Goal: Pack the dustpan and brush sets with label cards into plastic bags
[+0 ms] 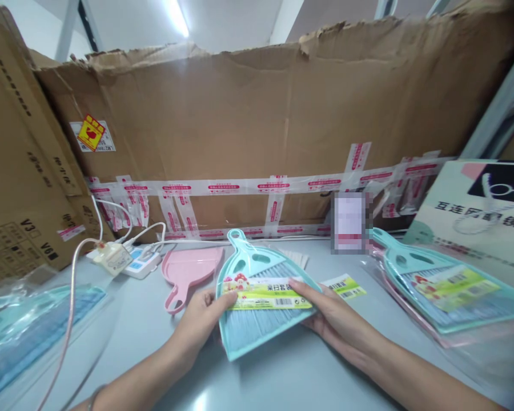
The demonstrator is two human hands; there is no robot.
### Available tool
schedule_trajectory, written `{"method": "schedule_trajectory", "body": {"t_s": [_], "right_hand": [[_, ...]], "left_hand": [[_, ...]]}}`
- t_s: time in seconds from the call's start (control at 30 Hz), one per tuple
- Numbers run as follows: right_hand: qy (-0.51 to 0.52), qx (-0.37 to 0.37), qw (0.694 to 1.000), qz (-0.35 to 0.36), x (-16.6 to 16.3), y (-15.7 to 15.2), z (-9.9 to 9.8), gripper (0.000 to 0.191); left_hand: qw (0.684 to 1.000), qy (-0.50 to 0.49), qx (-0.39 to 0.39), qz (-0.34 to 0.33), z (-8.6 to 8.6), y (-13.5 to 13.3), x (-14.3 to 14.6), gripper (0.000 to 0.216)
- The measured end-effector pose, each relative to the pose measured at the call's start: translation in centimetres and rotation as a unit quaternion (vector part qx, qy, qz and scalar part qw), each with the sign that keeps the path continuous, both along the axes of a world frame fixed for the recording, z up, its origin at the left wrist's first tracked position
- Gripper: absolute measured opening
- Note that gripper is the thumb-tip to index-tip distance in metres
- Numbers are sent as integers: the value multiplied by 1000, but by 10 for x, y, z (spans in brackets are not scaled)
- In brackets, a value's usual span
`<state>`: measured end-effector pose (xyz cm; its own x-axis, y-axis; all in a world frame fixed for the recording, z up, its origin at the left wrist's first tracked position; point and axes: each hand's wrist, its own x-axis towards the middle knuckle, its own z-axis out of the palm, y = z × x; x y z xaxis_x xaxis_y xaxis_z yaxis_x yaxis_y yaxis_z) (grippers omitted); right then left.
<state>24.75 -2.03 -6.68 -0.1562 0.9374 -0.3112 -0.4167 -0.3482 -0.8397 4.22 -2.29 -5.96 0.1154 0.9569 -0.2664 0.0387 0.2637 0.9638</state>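
Between my two hands I hold a light-blue dustpan and brush set (261,331), tilted, with its handle pointing away from me. A yellow-green paper label with a cartoon figure lies across its front. My left hand (203,314) grips the left edge, its thumb on the label. My right hand (325,311) grips the right edge, its thumb pressing the label's other end; some of its fingers are hidden behind the pan. Just beyond my left hand lies a pink dustpan (192,267). Another paper label (346,286) rests on the table behind my right hand.
Packed blue sets (458,291) lie stacked at right, with pink beneath. Another bagged blue set (38,325) is at left. A power strip (143,260) with cables stands at the back left. A large cardboard box (223,125) walls the table's rear.
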Motion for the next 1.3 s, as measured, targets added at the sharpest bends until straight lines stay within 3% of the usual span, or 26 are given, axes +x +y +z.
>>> {"method": "schedule_trajectory", "body": {"t_s": [0.17,0.3,0.4,0.53,0.67,0.8,0.97,1.17,1.3], "right_hand": [[76,32,995,57,6,-1,8,32],[45,37,998,27,4,0,5,26],[0,11,1000,-14,0,4,-3,22],[-54,-20,996,-68,-1,7,-8,27],[-88,-10,993,-79,1,8,-6,30],[-67,16,996,-54,3,7,-2,26],[25,48,998,27,4,5,-1,24],[2,-11,999,-50,1,6,-5,13],[1,-8,998,-62,2,6,-4,14]], "left_hand": [[1000,-6,-10,9,2,4,-3,39],[997,-66,22,-29,5,1,-5,56],[994,-57,67,-58,2,0,-4,66],[992,-48,97,-66,-2,2,-2,62],[997,-12,58,-54,3,-2,1,61],[998,-5,47,-33,7,-1,0,54],[999,24,29,-4,0,8,-9,35],[999,6,36,-17,-2,9,-7,30],[998,37,43,-2,0,5,-2,26]]}}
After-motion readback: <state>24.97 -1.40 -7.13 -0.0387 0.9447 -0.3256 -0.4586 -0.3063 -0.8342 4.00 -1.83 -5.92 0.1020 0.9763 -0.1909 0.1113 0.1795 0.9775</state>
